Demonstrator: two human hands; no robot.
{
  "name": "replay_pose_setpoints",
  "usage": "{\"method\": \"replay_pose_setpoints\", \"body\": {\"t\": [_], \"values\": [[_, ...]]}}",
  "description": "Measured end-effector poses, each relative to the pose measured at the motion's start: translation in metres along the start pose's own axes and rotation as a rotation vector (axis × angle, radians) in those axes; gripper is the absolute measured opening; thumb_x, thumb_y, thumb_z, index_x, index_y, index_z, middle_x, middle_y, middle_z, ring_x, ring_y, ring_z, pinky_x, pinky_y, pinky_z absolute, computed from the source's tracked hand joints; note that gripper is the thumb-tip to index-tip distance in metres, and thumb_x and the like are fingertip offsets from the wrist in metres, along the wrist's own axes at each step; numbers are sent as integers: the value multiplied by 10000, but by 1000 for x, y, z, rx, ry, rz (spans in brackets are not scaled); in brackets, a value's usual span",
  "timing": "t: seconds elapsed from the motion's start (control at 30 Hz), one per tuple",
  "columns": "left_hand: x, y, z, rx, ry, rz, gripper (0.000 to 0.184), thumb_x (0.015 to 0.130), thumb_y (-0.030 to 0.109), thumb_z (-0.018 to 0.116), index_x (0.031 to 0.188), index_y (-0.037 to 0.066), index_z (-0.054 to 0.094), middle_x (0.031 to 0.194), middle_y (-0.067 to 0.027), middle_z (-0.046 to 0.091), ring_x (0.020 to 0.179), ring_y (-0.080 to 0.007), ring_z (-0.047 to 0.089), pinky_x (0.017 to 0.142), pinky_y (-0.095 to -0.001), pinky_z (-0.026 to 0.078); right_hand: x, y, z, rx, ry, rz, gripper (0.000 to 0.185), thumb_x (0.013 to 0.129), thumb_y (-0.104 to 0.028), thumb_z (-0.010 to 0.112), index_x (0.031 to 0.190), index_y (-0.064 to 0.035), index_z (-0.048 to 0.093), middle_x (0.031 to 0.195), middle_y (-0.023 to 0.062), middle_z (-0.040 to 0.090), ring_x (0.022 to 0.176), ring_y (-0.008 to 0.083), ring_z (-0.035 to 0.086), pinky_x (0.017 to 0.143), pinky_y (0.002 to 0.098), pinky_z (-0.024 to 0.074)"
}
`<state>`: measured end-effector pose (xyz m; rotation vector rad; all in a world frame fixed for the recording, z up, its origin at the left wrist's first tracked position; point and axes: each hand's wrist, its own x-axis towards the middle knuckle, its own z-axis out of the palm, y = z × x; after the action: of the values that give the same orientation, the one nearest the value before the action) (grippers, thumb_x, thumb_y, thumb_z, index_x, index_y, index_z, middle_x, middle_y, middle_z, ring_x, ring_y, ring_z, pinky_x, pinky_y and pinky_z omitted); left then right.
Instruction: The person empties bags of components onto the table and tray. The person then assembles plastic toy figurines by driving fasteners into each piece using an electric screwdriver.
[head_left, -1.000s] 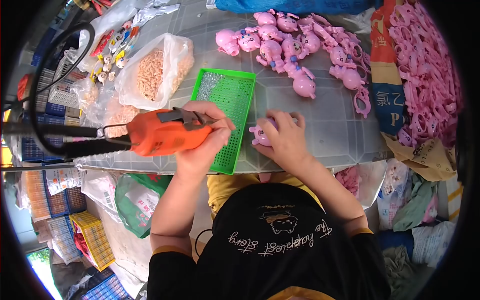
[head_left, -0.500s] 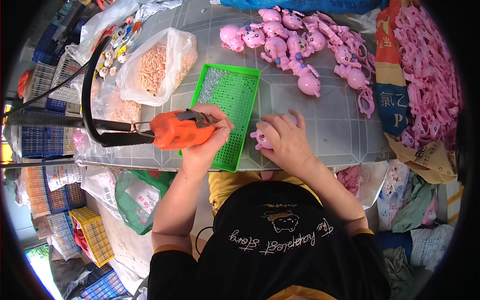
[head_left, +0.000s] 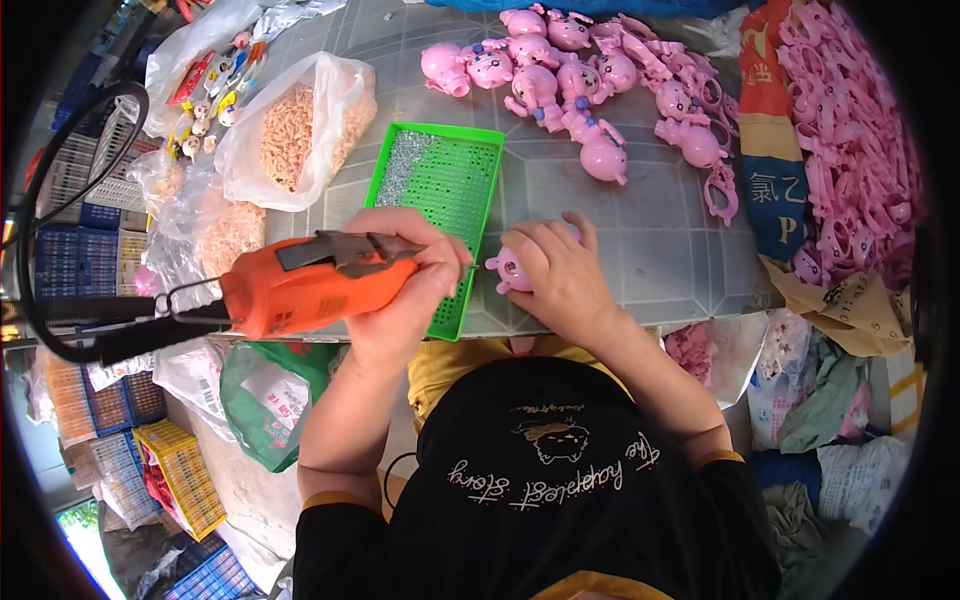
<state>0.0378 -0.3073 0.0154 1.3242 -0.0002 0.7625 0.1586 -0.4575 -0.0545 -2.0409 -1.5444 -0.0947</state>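
Observation:
My left hand [head_left: 400, 285] is closed round an orange electric screwdriver [head_left: 315, 288] that lies level, its front end near my fingertips over the green tray. The green perforated tray [head_left: 455, 185] holds small silvery screws [head_left: 405, 160] at its far left corner. Right of the tray, my right hand [head_left: 558, 270] grips a pink toy part [head_left: 508, 270] on the table; my palm and fingers cover much of it. Whether a screw sits at the screwdriver's tip is too small to tell.
Assembled pink toys [head_left: 585, 85] lie at the back of the grey table [head_left: 655, 265]. A sack of pink parts [head_left: 850, 150] stands at the right. Bags of peach-coloured pieces [head_left: 290, 140] are at the left, near a black cable [head_left: 30, 260] and stacked crates [head_left: 180, 470].
The orange screwdriver swung right and then back left, its cable shifting too. My right hand keeps hold of the pink toy part. The whole view has shifted slightly.

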Motion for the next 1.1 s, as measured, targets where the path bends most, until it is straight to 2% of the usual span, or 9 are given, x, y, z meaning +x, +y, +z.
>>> {"method": "replay_pose_setpoints", "body": {"t": [0.37, 0.47, 0.57, 0.7, 0.77, 0.87, 0.97, 1.03, 1.1], "values": [[6, -24, 8, -149, -32, -70, 254, 758, -109, 556, 974, 4, 488, 733, -52, 546, 628, -142, 537, 729, -389, 516, -1, 2, 3, -5, 9, -25, 588, 645, -257, 789, 1133, -100, 500, 1095, 44, 567, 1009, 213, 555, 936, 494, 339], [12, -26, 5, -143, -104, -125, 214, 755, -99, 578, 920, 10, 498, 759, -48, 549, 647, -129, 540, 712, -337, 508, -1, 2, 4, -3, 4, -39, 592, 639, -260, 789, 1131, -100, 501, 1095, 43, 567, 1006, 213, 555, 928, 491, 341], [21, -19, 10, 51, -177, -206, 202, 713, -47, 585, 880, 19, 493, 622, -70, 514, 552, -167, 515, 667, -364, 478, 0, 2, 5, -9, 33, -70, 595, 639, -256, 788, 1130, -90, 496, 1072, 36, 571, 1002, 210, 558, 926, 497, 341], [14, -14, 15, 51, -22, -191, 265, 711, -30, 575, 964, -18, 497, 612, -75, 522, 547, -164, 515, 688, -365, 476, -3, 4, 3, 19, -10, -46, 566, 638, -225, 783, 1135, -134, 529, 1174, 58, 523, 1116, 247, 505, 975, 551, 312], [10, -3, 6, 46, 15, -114, 290, 715, -27, 565, 997, -28, 494, 612, -73, 527, 554, -165, 516, 704, -366, 473, -3, 5, -8, -4, -36, -62, 558, 637, -192, 779, 1144, -163, 548, 1245, 69, 484, 1184, 275, 463, 1006, 592, 286], [4, 8, -20, 103, 82, -43, 285, 726, -80, 570, 1001, -29, 515, 665, -59, 550, 605, -137, 538, 714, -345, 498, -3, 9, -28, -32, -210, -110, 555, 645, -124, 760, 1161, -188, 566, 1310, 87, 422, 1240, 314, 408, 1017, 666, 234], [-4, 2, -36, 125, 148, -47, 280, 730, -107, 571, 995, -24, 527, 678, -49, 559, 615, -126, 544, 726, -332, 504, 0, 11, -44, -136, -330, -207, 683, 606, -112, 764, 1247, -127, 529, 1259, 141, 433, 1260, 364, 377, 1065, 597, 257], [-9, -4, -44, 140, 152, -62, 280, 731, -104, 571, 996, -22, 527, 675, -47, 558, 612, -125, 542, 730, -333, 501, -5, 14, -38, 240, -133, -32, 606, 660, -126, 746, 1220, -96, 515, 1243, 181, 417, 1233, 373, 395, 1039, 555, 309], [-12, -8, -47, 136, 146, -50, 282, 731, -102, 573, 997, -22, 527, 679, -44, 561, 614, -127, 545, 730, -336, 502, -7, 12, -33, 361, 28, 162, 568, 698, -146, 738, 1202, -56, 494, 1221, 213, 415, 1191, 389, 423, 995, 505, 366]]}}
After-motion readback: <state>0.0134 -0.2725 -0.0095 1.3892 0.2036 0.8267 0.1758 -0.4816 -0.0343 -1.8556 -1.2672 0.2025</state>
